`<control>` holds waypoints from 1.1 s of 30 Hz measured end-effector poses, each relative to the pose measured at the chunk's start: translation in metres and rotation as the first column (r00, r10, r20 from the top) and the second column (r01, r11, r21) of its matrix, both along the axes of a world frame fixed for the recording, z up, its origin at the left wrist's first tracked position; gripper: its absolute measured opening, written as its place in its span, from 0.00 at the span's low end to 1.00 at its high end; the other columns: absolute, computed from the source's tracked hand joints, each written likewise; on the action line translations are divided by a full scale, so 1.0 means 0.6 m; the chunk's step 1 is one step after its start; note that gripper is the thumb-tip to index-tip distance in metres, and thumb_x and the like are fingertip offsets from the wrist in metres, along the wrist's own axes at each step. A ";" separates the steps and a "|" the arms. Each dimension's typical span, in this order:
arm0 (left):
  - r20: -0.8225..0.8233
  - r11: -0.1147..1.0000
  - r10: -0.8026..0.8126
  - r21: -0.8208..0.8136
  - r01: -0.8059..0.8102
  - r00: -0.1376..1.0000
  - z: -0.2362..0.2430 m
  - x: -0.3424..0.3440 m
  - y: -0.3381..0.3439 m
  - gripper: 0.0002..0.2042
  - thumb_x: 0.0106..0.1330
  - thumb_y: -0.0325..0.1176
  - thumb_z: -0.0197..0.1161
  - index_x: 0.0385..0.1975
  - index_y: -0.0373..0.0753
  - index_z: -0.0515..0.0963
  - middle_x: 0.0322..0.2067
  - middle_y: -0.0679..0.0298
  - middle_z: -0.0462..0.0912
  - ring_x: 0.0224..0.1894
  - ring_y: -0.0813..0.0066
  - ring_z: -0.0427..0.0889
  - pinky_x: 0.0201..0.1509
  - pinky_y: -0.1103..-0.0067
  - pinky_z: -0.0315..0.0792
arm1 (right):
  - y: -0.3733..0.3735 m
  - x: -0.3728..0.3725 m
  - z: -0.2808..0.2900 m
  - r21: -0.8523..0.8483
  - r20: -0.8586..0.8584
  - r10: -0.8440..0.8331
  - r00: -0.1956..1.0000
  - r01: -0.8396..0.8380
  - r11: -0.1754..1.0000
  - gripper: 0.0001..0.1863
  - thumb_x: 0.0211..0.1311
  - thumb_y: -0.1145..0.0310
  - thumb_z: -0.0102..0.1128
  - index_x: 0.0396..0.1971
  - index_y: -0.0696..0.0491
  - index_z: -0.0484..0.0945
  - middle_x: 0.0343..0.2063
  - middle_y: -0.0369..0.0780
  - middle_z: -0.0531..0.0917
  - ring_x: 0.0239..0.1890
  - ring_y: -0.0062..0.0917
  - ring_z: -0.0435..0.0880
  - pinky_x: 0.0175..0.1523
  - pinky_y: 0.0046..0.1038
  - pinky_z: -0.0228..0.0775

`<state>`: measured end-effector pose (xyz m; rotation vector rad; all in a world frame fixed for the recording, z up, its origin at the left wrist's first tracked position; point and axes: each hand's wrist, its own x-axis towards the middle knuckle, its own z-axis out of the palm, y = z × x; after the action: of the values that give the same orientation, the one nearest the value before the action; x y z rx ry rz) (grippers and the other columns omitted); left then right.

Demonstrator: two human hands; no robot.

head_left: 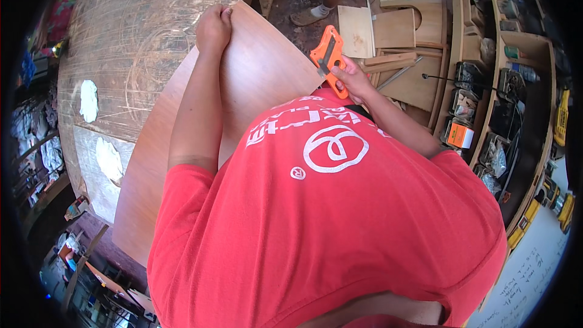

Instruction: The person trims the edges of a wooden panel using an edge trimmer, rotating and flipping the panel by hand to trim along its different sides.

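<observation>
A brown, smooth wood panel (261, 54) rests slanting across the worktable's edge and against my red shirt. My left hand (214, 30) is closed over its far edge near the upper corner. At the panel's right corner, my right hand (353, 79) grips an orange hand tool (330, 56) with a grey metal strip and a round hole, which looks like an edge trimmer. The tool's inner side meets the panel's right edge. Fingers wrap its lower end; part of them is hidden behind it.
The scratched wooden worktable (139, 36) spreads to the left, with white crumpled pieces (88, 101) on it. Wood offcuts (395, 27) lie on the floor to the right. Shelves (510, 36) holding bagged parts and tools line the right side. Another person's foot (306, 18) stands at the top.
</observation>
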<state>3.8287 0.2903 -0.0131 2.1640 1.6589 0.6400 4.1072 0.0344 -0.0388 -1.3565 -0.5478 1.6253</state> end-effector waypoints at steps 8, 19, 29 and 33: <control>0.008 1.000 0.010 -0.004 -0.010 1.000 0.003 -0.008 0.006 0.11 0.66 0.41 0.57 0.33 0.40 0.80 0.37 0.53 0.81 0.41 0.51 0.79 0.44 0.61 0.72 | -0.051 0.012 -0.007 -0.053 0.032 0.013 0.999 -0.011 0.999 0.24 0.66 0.66 0.59 0.59 0.52 0.65 0.32 0.31 0.79 0.17 0.09 0.69 0.21 0.12 0.61; -0.047 0.920 -0.185 0.344 0.190 0.982 0.006 0.004 -0.024 0.14 0.62 0.37 0.60 0.48 0.46 0.77 0.52 0.56 0.76 0.55 0.53 0.73 0.58 0.62 0.66 | 0.032 0.018 0.002 -0.009 -0.080 -0.151 0.985 0.151 0.988 0.18 0.69 0.60 0.55 0.55 0.49 0.69 0.32 0.28 0.78 0.20 0.06 0.70 0.21 0.11 0.63; -0.151 0.510 -0.859 -0.180 0.841 0.488 0.046 0.141 -0.177 0.17 0.61 0.51 0.60 0.34 0.43 0.83 0.34 0.59 0.84 0.45 0.61 0.81 0.59 0.58 0.64 | 0.062 0.023 -0.025 -0.042 -0.023 -0.229 0.973 0.228 0.973 0.16 0.70 0.55 0.52 0.51 0.48 0.73 0.32 0.28 0.80 0.23 0.08 0.74 0.22 0.14 0.63; -0.140 0.470 -0.881 -0.362 0.805 0.451 0.070 0.174 -0.171 0.17 0.61 0.54 0.59 0.33 0.47 0.84 0.31 0.57 0.85 0.39 0.57 0.83 0.50 0.59 0.70 | 0.070 0.036 -0.003 -0.008 -0.019 -0.214 0.977 0.213 0.977 0.15 0.72 0.54 0.49 0.49 0.47 0.73 0.28 0.28 0.77 0.19 0.10 0.70 0.22 0.15 0.63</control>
<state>3.9329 0.1879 0.0288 2.5713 0.4473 -0.2298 4.1288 0.0765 -0.0407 -1.3536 -0.3711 1.4648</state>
